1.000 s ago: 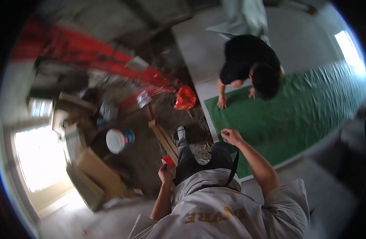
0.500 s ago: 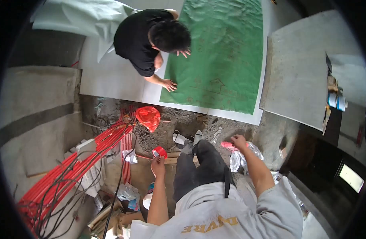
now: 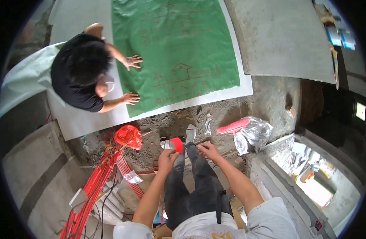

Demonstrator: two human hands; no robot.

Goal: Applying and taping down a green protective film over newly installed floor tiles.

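My left hand (image 3: pixel 168 160) grips a roll of red tape (image 3: pixel 177 144), held out over my legs. My right hand (image 3: pixel 208 151) is beside it to the right, fingers bent together; what lies between them is too small to make out. Beyond my hands, a co-worker (image 3: pixel 77 71) in a black T-shirt bends over a wide green sheet (image 3: pixel 195 44) with red markings, both hands pressed flat on it with fingers spread. The sheet lies on white boards (image 3: pixel 65 127).
Red tubes (image 3: pixel 93 191) and black cables run at lower left, near a red plastic bag (image 3: pixel 127 137). A clear bag (image 3: pixel 256 133) with a pink item lies right of my feet on rough, rubble-strewn ground. An opening with a sill (image 3: pixel 270 171) is at lower right.
My view has swung rightward, shifting the sheet left in it. My hands have come closer together. The co-worker's hands are now both spread on the green sheet.
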